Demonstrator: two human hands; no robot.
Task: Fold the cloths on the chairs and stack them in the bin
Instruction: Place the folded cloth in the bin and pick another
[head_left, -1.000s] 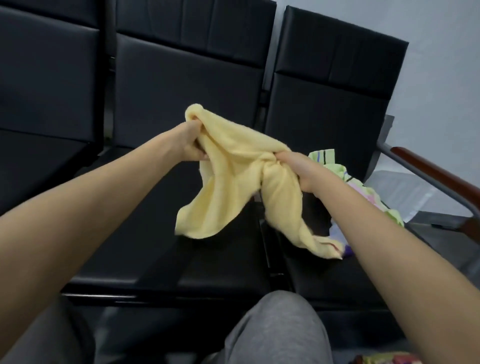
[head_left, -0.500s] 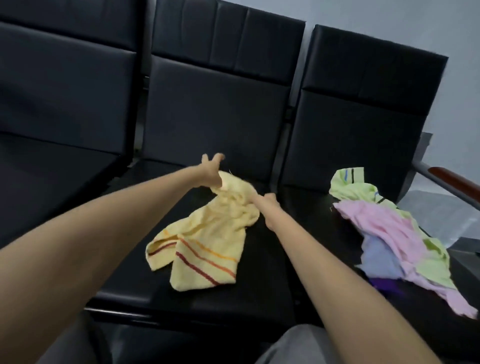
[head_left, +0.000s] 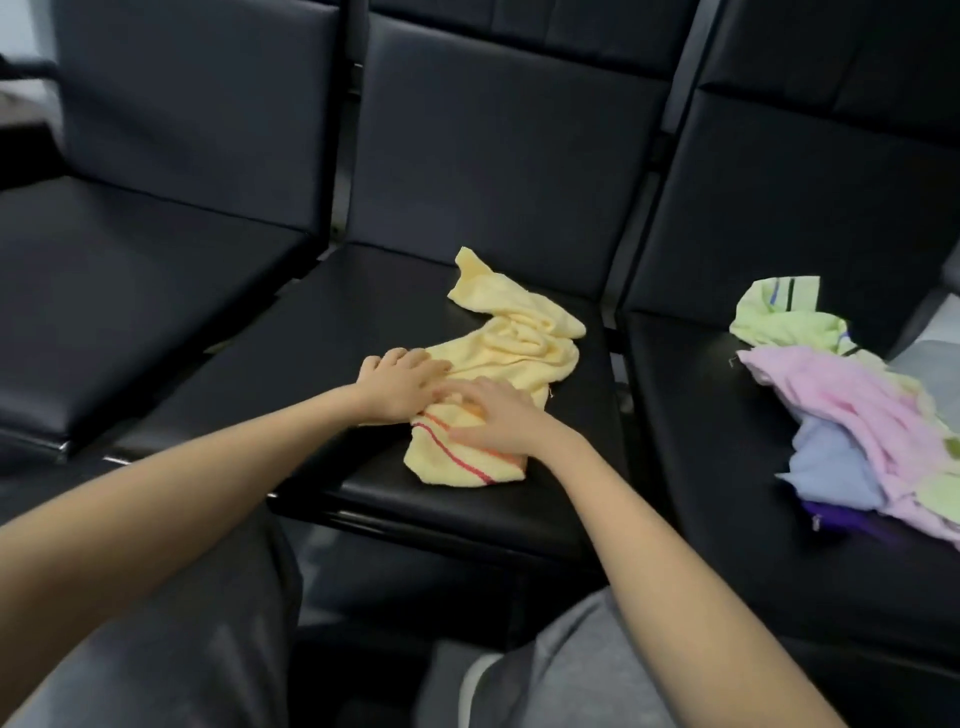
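With the left hand (head_left: 402, 384) and right hand (head_left: 496, 415) pressing flat, grip apart, on the yellow cloth (head_left: 519, 343) mid-frame on the middle chair seat (head_left: 332, 332), its bunched upper half may fold crooked unless smoothed first.

1. The pale yellow terry cloth with red and orange stripes (head_left: 519, 338), held bunched in the air by both hands a second ago, now lies on the black padded seat of the middle chair (head_left: 337, 322).
2. The left hand (head_left: 400, 389) has let go of the cloth's far corner and now rests flat on its near part, fingers spread.
3. The right hand (head_left: 498, 421) has left the far edge too and presses flat on the striped end, just beside the left.
4. The freed far half sits in loose wrinkles.
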